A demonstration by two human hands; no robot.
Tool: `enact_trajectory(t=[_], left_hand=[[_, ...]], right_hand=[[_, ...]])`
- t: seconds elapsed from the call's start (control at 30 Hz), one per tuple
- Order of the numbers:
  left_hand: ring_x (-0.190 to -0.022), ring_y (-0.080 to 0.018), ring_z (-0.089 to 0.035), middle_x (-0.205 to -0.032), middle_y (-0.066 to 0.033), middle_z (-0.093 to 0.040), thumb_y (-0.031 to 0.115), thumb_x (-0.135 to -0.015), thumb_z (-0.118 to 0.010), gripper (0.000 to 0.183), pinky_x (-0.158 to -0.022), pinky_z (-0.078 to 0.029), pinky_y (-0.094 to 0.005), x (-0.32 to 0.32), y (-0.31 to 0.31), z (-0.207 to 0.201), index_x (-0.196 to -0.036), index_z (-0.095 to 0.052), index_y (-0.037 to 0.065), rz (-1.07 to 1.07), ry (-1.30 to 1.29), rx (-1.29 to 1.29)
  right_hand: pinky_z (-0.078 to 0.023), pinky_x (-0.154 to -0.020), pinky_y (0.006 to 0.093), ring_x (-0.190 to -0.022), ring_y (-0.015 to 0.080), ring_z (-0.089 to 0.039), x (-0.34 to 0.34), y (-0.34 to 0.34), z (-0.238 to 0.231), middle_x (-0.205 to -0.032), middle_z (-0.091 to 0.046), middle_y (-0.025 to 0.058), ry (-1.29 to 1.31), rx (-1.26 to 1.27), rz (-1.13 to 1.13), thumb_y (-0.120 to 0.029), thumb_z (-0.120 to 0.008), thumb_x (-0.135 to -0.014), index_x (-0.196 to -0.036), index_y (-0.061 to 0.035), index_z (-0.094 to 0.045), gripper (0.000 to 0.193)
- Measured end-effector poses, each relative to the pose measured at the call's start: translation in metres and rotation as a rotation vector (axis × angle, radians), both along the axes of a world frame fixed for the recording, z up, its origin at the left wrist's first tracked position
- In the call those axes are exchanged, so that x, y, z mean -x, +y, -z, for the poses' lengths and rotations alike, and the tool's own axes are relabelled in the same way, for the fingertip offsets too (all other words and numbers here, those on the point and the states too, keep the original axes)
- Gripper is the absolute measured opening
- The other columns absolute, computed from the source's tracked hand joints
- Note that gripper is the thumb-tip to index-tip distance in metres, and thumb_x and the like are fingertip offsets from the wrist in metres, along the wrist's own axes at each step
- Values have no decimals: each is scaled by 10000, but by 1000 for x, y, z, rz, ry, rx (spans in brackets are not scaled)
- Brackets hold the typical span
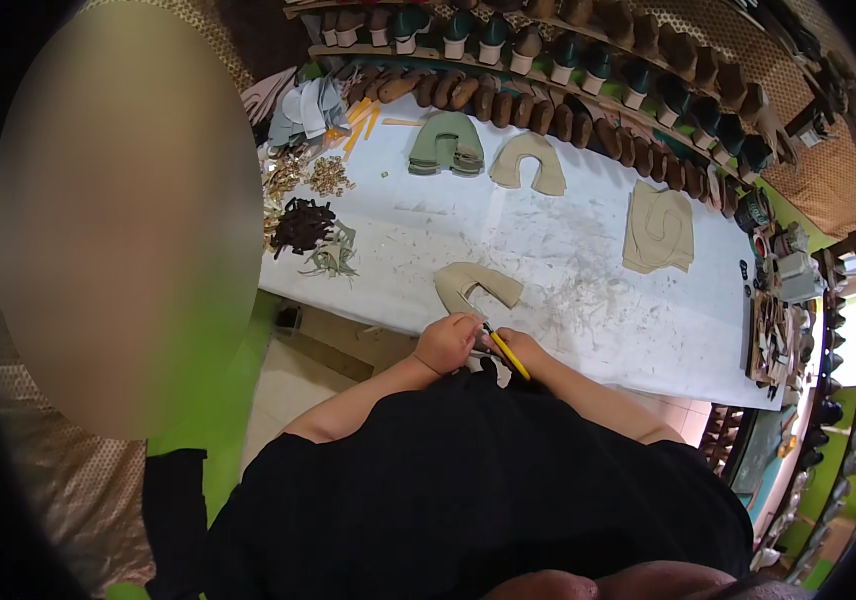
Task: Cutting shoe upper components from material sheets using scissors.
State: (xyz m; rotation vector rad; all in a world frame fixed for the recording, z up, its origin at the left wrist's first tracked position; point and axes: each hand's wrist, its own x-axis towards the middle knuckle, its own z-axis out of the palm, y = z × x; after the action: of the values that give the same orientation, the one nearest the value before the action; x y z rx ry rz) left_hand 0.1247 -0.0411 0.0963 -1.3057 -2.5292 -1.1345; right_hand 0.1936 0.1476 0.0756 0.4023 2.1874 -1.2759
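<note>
Near the table's front edge, my left hand is closed, its fingertips bent around something small and pale that I cannot make out. Close beside it on the right, my right hand grips a slim yellow-handled tool with a dark upper end; its exact kind is unclear. The tool slants up toward my left fingertips. Just beyond both hands lies a curved beige U-shaped cut piece, flat on the table. The hands partly cover the space between its legs.
The white-covered table holds stacked green U-shaped pieces, beige U-shaped pieces and beige sheets. Black bits, gold-coloured bits and green scraps lie left. Shelves of shoe lasts line the back.
</note>
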Motion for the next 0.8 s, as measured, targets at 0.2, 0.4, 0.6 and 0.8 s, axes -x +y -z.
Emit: enact_trajectory(t=[0.2, 0.4, 0.6, 0.8], left_hand=[[-839, -299, -676, -912, -122, -695, 120, -873, -657, 146, -714, -552, -373, 3, 6, -9, -998, -697, 56, -74, -116, -51], [-1091, -330, -638, -1155, -145, -670, 143, -863, -663, 344, -903, -526, -390, 36, -17, -5, -1194, -642, 54, 167, -33, -80], [-1291, -353, -521, -1357, -83, -593, 185, -834, -675, 438, -1069, -384, -551, 82, -28, -2, -1263, -611, 123, 2, 280, 207], [-1245, -268, -579, -1197, -11, -693, 171, -815, -674, 345, -1089, -367, -529, 116, 1, -19, -1160, -685, 182, 11, 357, 239]], right_hand=[[-483, -644, 379, -679, 251, -618, -2, 2, 12, -714, -627, 139, 137, 6, -63, -663, -473, -938, -941, -26, -630, 656], [-315, -394, 280, -427, 115, -382, -3, 26, -12, -579, -429, 7, -65, 494, 49, -661, -438, -960, -895, -86, -546, 588], [-205, -348, 254, -374, 69, -220, -6, 49, -44, -506, -264, -55, -278, 824, 79, -670, -427, -961, -977, -67, -515, 610], [-185, -359, 249, -385, 67, -202, 2, 73, -67, -521, -231, -67, -284, 801, 90, -673, -424, -961, -997, -100, -521, 582]])
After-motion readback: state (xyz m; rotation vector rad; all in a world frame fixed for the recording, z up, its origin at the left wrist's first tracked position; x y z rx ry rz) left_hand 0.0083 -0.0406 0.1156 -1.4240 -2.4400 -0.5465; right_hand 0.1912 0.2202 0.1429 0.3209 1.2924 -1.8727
